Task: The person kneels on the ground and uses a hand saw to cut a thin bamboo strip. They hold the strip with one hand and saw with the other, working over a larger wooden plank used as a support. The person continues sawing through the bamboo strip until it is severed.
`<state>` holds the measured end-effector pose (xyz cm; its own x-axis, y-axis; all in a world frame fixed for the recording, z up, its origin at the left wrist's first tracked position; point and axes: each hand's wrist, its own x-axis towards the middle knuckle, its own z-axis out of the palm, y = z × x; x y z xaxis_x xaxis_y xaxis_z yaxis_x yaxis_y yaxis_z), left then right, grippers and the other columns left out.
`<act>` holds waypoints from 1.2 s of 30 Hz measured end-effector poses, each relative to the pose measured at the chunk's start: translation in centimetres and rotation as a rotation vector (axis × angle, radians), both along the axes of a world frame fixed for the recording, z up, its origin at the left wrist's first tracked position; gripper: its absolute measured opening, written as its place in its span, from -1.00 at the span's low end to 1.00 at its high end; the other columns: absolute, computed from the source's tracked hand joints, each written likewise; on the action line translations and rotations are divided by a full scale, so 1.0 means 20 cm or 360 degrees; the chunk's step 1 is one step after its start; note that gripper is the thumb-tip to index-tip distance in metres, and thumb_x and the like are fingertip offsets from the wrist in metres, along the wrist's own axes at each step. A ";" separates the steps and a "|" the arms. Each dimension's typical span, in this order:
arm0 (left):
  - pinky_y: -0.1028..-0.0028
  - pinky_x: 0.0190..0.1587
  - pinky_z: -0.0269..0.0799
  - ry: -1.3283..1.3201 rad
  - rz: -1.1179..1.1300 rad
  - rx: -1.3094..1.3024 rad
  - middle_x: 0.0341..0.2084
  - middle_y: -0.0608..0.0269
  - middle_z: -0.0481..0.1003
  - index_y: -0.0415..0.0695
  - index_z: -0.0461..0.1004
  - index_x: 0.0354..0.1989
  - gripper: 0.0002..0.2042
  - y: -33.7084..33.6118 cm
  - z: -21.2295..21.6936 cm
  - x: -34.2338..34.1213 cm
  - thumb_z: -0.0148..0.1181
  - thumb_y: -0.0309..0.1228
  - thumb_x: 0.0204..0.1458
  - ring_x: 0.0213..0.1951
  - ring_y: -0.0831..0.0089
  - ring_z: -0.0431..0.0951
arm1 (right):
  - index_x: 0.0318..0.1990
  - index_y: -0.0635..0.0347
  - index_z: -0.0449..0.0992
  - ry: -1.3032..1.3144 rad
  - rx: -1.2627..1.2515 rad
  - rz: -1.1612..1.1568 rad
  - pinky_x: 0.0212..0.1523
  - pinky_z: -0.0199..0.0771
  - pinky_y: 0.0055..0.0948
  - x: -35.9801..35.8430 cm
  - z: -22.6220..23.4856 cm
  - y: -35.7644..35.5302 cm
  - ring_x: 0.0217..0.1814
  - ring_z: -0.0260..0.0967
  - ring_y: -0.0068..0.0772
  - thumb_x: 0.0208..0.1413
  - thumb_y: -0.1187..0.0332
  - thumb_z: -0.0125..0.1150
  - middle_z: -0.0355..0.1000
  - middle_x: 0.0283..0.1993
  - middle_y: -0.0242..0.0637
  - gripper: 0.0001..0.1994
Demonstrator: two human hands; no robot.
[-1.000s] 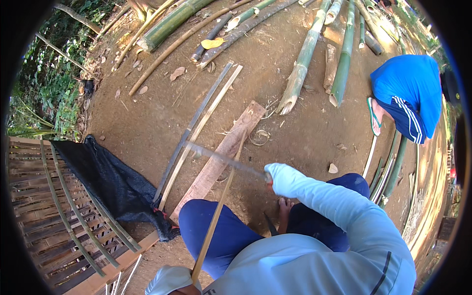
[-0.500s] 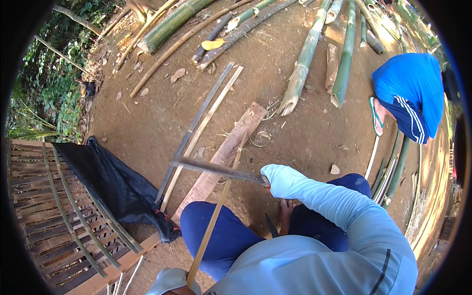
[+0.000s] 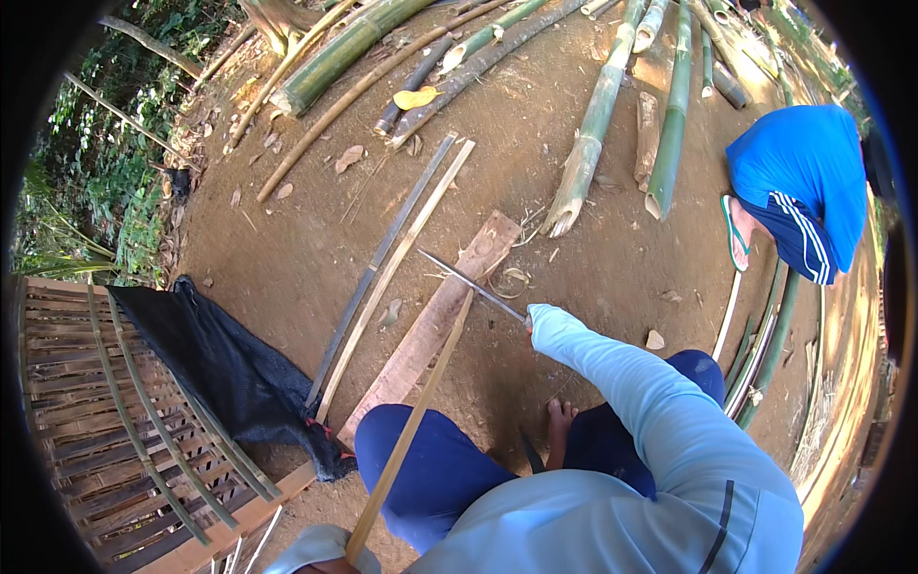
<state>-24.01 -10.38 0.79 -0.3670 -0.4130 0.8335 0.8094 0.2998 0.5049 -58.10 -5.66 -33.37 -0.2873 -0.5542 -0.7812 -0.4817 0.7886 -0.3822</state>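
My right hand point(image 3: 532, 323), mostly covered by a light blue sleeve, is closed round the handle of a machete point(image 3: 475, 285). Its thin blade lies across the wooden plank point(image 3: 397, 367), at the upper end of a long bamboo strip point(image 3: 413, 421). That strip slants from the plank past my left knee to the lower edge. There my left hand point(image 3: 333, 566), partly cut off by the frame, grips its near end. A second dark blade point(image 3: 532, 450) shows by my bare foot; its handle is hidden.
Two long strips point(image 3: 397, 260) lie left of the plank. Black netting point(image 3: 225, 359) hangs over a slatted bamboo rack point(image 3: 115, 411). Thick bamboo poles point(image 3: 598, 134) lie ahead. A crouching person point(image 3: 798, 182) in blue is at the right, near more bamboo point(image 3: 770, 344).
The machete has swung down from a raised, blurred position onto the strip's far end over the plank. My right hand has shifted slightly right. My left hand keeps hold of the strip.
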 end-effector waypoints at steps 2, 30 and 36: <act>0.53 -0.71 -0.01 -0.0140 -0.0019 -0.0057 -0.76 0.40 0.19 -0.02 0.45 -0.30 -0.87 -0.03 0.01 0.04 0.12 -0.49 -0.04 -0.77 0.57 0.15 | -0.36 0.16 0.43 -0.0106 -0.0098 -0.0078 -0.28 0.38 -0.13 0.02 0.02 0.02 -0.30 0.40 0.12 -0.11 0.38 0.24 0.45 -0.34 0.03 -0.84; 0.54 -0.68 0.06 -0.0031 0.0248 -0.0023 -0.71 0.40 0.21 -0.05 0.43 -0.17 -0.82 0.00 -0.01 0.04 0.15 -0.27 0.12 -0.72 0.59 0.17 | -0.15 0.15 0.54 0.0248 0.0042 0.0148 -0.08 0.46 -0.14 -0.03 -0.04 0.01 -0.03 0.45 0.11 0.01 0.28 0.17 0.50 -0.10 0.02 -0.74; 0.53 -0.67 0.07 0.0014 0.0281 -0.0009 -0.71 0.40 0.21 -0.05 0.42 -0.16 -0.79 0.00 -0.02 0.02 0.14 -0.23 0.14 -0.72 0.59 0.18 | -0.27 0.13 0.51 0.0019 0.0330 -0.0016 -0.21 0.43 -0.07 -0.06 -0.24 0.01 -0.21 0.45 0.11 0.01 0.21 0.15 0.51 -0.19 0.01 -0.78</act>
<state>-23.62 -10.45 0.33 -0.2819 -0.4660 0.8387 0.7482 0.4404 0.4962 -59.36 -5.47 -38.17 -0.3020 -0.3788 -0.8748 -0.4768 0.8547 -0.2054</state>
